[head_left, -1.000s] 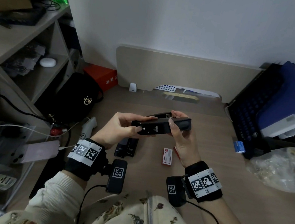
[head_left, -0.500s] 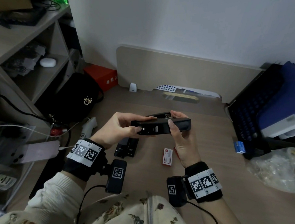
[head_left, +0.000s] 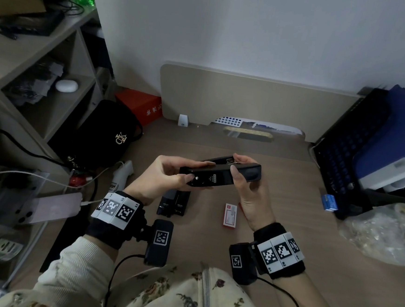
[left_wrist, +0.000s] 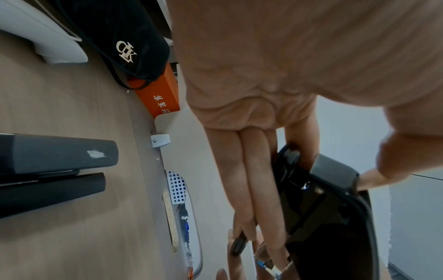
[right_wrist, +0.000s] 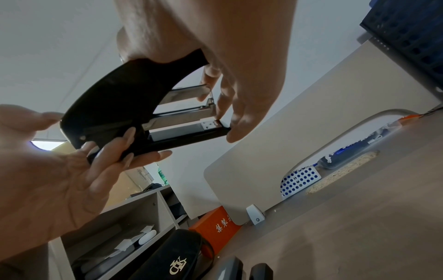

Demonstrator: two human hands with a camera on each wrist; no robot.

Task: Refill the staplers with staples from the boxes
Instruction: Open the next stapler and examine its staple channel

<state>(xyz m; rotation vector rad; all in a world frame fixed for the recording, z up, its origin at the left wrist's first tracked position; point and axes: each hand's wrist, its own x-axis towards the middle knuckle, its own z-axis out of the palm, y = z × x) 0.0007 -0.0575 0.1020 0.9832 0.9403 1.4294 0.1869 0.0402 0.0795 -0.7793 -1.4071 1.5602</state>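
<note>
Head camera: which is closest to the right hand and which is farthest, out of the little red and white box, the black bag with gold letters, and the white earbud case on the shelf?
From the right hand:
1. Little red and white box: on the desk, just below the hand.
2. Black bag: off to the left, against the shelf.
3. White earbud case: on the shelf, farther left and farther back.

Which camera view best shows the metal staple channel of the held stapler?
The right wrist view: the stapler gapes, its metal channel exposed. The head view shows its black casing; the left wrist view, a dark underside behind fingers.
</note>
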